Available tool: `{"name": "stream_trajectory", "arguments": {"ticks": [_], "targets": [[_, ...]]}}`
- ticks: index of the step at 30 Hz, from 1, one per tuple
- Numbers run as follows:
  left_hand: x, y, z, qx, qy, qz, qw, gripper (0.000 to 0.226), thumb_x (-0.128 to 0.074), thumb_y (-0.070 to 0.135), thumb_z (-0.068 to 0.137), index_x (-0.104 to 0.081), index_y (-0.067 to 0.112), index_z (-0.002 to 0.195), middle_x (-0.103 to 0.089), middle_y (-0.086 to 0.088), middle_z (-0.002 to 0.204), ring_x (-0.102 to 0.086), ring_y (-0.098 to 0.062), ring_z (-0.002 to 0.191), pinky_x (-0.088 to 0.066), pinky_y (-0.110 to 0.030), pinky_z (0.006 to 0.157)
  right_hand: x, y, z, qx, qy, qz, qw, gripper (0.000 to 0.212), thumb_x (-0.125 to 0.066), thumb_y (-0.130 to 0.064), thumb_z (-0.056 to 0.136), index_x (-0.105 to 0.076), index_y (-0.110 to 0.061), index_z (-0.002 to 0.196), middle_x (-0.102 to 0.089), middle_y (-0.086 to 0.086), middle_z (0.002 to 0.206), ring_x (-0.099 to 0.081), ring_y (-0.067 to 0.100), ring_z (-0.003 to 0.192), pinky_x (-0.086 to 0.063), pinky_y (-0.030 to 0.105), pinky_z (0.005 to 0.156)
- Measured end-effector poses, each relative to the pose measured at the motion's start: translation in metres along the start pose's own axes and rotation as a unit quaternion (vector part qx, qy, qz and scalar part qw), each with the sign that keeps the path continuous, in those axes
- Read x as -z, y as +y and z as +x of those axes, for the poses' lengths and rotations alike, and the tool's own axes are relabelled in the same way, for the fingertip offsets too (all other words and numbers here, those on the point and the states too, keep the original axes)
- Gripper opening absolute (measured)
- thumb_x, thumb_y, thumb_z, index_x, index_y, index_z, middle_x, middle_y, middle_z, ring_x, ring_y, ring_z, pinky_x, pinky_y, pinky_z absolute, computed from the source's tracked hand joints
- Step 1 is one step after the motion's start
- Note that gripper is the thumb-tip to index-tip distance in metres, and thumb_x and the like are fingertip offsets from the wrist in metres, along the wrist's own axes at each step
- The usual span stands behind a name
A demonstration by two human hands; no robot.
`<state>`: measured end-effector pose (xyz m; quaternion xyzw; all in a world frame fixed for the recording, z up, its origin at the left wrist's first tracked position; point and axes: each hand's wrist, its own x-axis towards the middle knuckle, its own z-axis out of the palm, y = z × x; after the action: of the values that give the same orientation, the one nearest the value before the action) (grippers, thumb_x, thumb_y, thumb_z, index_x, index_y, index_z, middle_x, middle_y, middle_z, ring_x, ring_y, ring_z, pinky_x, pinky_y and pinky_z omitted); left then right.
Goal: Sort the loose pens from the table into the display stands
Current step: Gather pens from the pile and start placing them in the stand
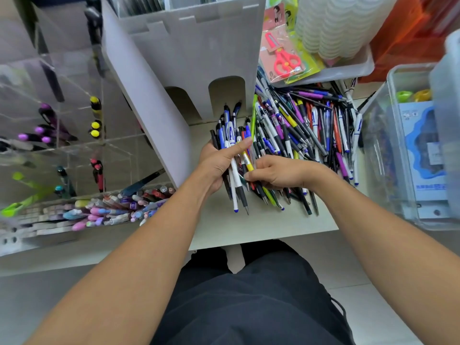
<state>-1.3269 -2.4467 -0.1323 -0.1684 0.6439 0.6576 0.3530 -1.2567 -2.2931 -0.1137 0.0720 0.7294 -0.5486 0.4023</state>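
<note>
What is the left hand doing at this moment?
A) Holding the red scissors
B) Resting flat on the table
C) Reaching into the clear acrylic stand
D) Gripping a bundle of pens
D: the left hand is curled round a bundle of pens, thumb across them.

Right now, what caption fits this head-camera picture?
Left hand grips a pen bundle; right hand pinches one.

Two hands (216, 163), one pair of scissors (282, 57)
</note>
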Motion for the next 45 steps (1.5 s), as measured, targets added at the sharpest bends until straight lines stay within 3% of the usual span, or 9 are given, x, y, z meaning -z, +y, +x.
{"name": "stream_trajectory", "arguments": {"ticks": [6,11,13,18,20,25,32,36,45], "targets": [[0.0,-0.003,0.004,-0.017,0.029,0.083,0.996,0.038,-0.093,0.006,0.06,-0.071,0.004,0.09,-0.073,-0.012,0.079,-0.071,-0.025,0.071,-0.063,-0.043,0.071,0.007,-0.011,0.01,-0.056,-0.016,-0.169,0.984,0.042,-0.059,-0.041,0.099,-0.044,-0.017,0.068,-0.037,-0.003,0.057,-0.029,0.016,0.049,-0.03,0.035,0.057],[-0.005,0.001,0.009,-0.018,0.066,0.077,0.995,0.034,-0.089,0.006,0.059,-0.073,0.006,0.089,-0.074,-0.012,0.078,-0.07,-0.028,0.072,-0.063,-0.051,0.076,0.004,0.009,-0.004,0.013,0.046,0.034,0.998,0.033,-0.068,-0.037,0.095,-0.059,-0.008,0.083,-0.036,-0.006,0.057,-0.03,0.012,0.048,-0.027,0.025,0.048],[-0.004,0.004,0.012,-0.005,0.083,0.048,0.995,0.039,-0.089,0.009,0.058,-0.073,0.001,0.094,-0.074,-0.014,0.08,-0.071,-0.029,0.073,-0.063,-0.051,0.074,-0.005,0.016,-0.017,0.027,0.157,0.102,0.982,0.029,-0.066,-0.039,0.096,-0.07,-0.01,0.097,-0.045,-0.013,0.056,-0.038,0.004,0.047,-0.031,0.017,0.049],[-0.017,0.01,0.006,-0.014,0.119,0.008,0.993,0.027,-0.087,0.005,0.065,-0.067,0.007,0.084,-0.071,-0.009,0.071,-0.071,-0.024,0.064,-0.062,-0.039,0.062,-0.06,0.017,-0.019,0.0,0.447,0.346,0.825,0.036,-0.047,-0.047,0.104,-0.072,-0.021,0.105,-0.069,-0.008,0.097,-0.06,0.007,0.084,-0.048,0.026,0.072],[-0.024,0.011,0.004,-0.012,0.12,-0.017,0.993,0.041,-0.089,0.011,0.056,-0.071,0.002,0.091,-0.074,-0.013,0.077,-0.074,-0.031,0.073,-0.063,-0.05,0.07,-0.082,0.008,-0.014,-0.006,0.468,0.427,0.774,0.039,-0.039,-0.05,0.105,-0.071,-0.027,0.11,-0.071,-0.008,0.111,-0.064,0.007,0.105,-0.05,0.031,0.087],[-0.039,0.006,-0.001,-0.005,0.131,-0.059,0.99,0.046,-0.089,0.013,0.058,-0.072,0.0,0.099,-0.076,-0.019,0.088,-0.075,-0.034,0.08,-0.061,-0.056,0.077,-0.087,-0.006,-0.008,-0.013,0.423,0.682,0.597,0.046,-0.036,-0.049,0.106,-0.071,-0.019,0.108,-0.075,0.002,0.113,-0.071,0.016,0.105,-0.046,0.048,0.106],[-0.045,-0.003,-0.004,0.03,0.129,-0.065,0.989,0.075,-0.089,0.03,0.04,-0.069,0.002,0.106,-0.074,-0.016,0.09,-0.072,-0.033,0.078,-0.061,-0.056,0.077,-0.085,-0.001,-0.005,-0.044,0.43,0.689,0.581,0.031,-0.044,-0.023,0.103,-0.073,-0.014,0.097,-0.077,0.01,0.107,-0.072,0.025,0.1,-0.052,0.042,0.09],[-0.043,-0.007,-0.003,0.036,0.124,-0.073,0.989,0.044,-0.087,0.019,0.059,-0.07,0.004,0.096,-0.071,-0.012,0.08,-0.068,-0.029,0.071,-0.063,-0.049,0.074,-0.095,-0.001,-0.004,-0.055,0.414,0.712,0.564,0.025,-0.05,-0.019,0.097,-0.068,-0.007,0.111,-0.075,0.015,0.109,-0.07,0.031,0.095,-0.055,0.045,0.088],[-0.036,-0.012,-0.003,0.016,0.106,-0.103,0.989,0.043,-0.084,0.008,0.07,-0.069,-0.01,0.107,-0.075,-0.017,0.084,-0.068,-0.024,0.066,-0.06,-0.038,0.069,-0.09,-0.016,0.009,-0.082,0.452,0.704,0.541,0.023,-0.048,-0.012,0.097,-0.066,-0.003,0.087,-0.073,0.012,0.074,-0.067,0.029,0.073,-0.059,0.045,0.081]]}}
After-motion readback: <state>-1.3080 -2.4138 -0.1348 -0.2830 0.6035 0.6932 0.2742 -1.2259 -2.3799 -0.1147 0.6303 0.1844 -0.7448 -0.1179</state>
